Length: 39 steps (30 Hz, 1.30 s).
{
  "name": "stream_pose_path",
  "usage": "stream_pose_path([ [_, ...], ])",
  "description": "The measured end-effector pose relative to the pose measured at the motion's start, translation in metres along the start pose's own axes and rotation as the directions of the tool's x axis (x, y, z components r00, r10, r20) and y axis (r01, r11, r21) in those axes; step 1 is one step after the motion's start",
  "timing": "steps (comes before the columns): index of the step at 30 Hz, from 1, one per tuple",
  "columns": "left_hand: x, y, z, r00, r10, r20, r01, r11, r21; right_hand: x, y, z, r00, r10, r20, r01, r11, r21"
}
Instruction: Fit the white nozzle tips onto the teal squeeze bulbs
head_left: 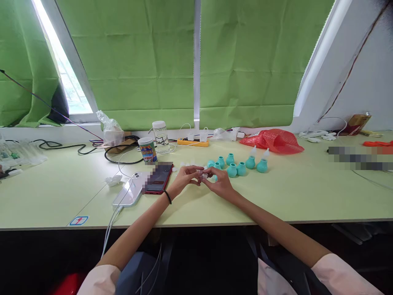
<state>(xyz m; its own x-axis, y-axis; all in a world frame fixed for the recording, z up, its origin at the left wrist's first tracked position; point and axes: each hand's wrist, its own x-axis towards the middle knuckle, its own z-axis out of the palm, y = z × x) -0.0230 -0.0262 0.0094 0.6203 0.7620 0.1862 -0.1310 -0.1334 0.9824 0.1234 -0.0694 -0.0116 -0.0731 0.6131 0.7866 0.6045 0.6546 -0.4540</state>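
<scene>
My left hand point(188, 177) and my right hand point(219, 182) meet above the table, fingertips pinched together on a small clear plastic piece point(204, 175). Fingers cover much of it, so its exact kind does not show. Just beyond my right hand stand several turquoise rubber bulbs point(232, 170) with open necks. Two bulbs at the right end carry clear pointed nozzles point(265, 154), both upright. A few small whitish pieces point(183, 164) lie behind my left hand, partly hidden by it.
Left of my hands lie a dark phone point(159, 178) and a white phone point(132, 189) with a cable. Behind them stand a printed can point(147, 150) and a lidded jar point(160, 137). A yellow power strip point(193, 142) and red bubble wrap point(272, 141) sit at the back.
</scene>
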Motion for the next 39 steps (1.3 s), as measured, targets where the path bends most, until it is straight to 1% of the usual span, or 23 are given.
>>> stream_pose_path([
  [3,0.001,-0.002,-0.002,1.0,-0.017,-0.019,0.016,0.999,-0.052,0.0,-0.001,-0.001,1.0,0.002,0.013,-0.002,1.0,0.013],
  [7,0.001,-0.003,-0.005,0.999,-0.022,-0.027,0.019,0.996,-0.086,-0.001,-0.002,-0.001,0.999,0.029,0.028,-0.031,0.995,0.092],
  [10,0.001,-0.004,-0.004,0.999,-0.01,-0.046,0.006,0.996,-0.086,-0.002,-0.002,0.001,0.998,0.057,0.024,-0.06,0.987,0.149],
  [14,0.001,-0.005,-0.003,0.999,-0.012,-0.036,0.007,0.992,-0.124,0.0,-0.002,0.001,0.995,0.097,0.01,-0.097,0.973,0.207],
  [17,0.002,-0.005,-0.003,1.0,-0.011,-0.03,0.006,0.987,-0.158,0.0,-0.003,-0.001,0.993,0.115,0.009,-0.114,0.971,0.21],
  [20,0.001,-0.004,-0.005,0.999,-0.032,-0.036,0.027,0.988,-0.149,0.0,-0.004,-0.002,0.993,0.115,0.028,-0.118,0.974,0.196],
  [23,0.001,-0.004,-0.005,0.998,-0.055,-0.041,0.048,0.987,-0.154,-0.001,-0.004,-0.002,0.994,0.102,0.046,-0.109,0.979,0.172],
  [25,0.001,-0.003,-0.005,0.998,-0.058,-0.034,0.05,0.982,-0.184,0.0,-0.005,-0.003,0.996,0.077,0.039,-0.082,0.986,0.145],
  [27,0.002,-0.003,-0.006,0.998,-0.055,-0.042,0.043,0.969,-0.242,0.002,-0.007,-0.008,0.999,0.035,-0.003,-0.035,0.995,0.089],
  [30,0.003,-0.002,-0.007,0.995,-0.051,-0.082,0.022,0.946,-0.323,0.008,-0.006,-0.021,0.993,-0.035,-0.117,0.029,0.998,-0.054],
  [32,0.004,-0.003,-0.008,0.994,-0.055,-0.098,0.018,0.941,-0.339,0.011,-0.002,-0.031,0.981,-0.053,-0.187,0.021,0.986,-0.167],
  [33,0.005,-0.003,-0.008,0.993,-0.058,-0.101,0.021,0.941,-0.337,0.011,0.001,-0.035,0.978,-0.051,-0.201,0.004,0.973,-0.23],
  [34,0.005,-0.004,-0.008,0.993,-0.064,-0.099,0.028,0.943,-0.331,0.011,0.005,-0.038,0.979,-0.048,-0.196,-0.013,0.954,-0.299],
  [36,0.005,-0.005,-0.008,0.993,-0.072,-0.097,0.038,0.948,-0.315,0.008,0.013,-0.041,0.992,-0.03,-0.126,-0.03,0.895,-0.445],
  [37,0.005,-0.005,-0.008,0.992,-0.074,-0.1,0.04,0.951,-0.307,0.005,0.017,-0.04,0.997,-0.005,-0.074,-0.033,0.858,-0.513],
  [39,0.006,-0.005,-0.008,0.991,-0.076,-0.105,0.042,0.954,-0.295,0.0,0.023,-0.037,0.997,0.082,0.015,-0.055,0.779,-0.625],
])
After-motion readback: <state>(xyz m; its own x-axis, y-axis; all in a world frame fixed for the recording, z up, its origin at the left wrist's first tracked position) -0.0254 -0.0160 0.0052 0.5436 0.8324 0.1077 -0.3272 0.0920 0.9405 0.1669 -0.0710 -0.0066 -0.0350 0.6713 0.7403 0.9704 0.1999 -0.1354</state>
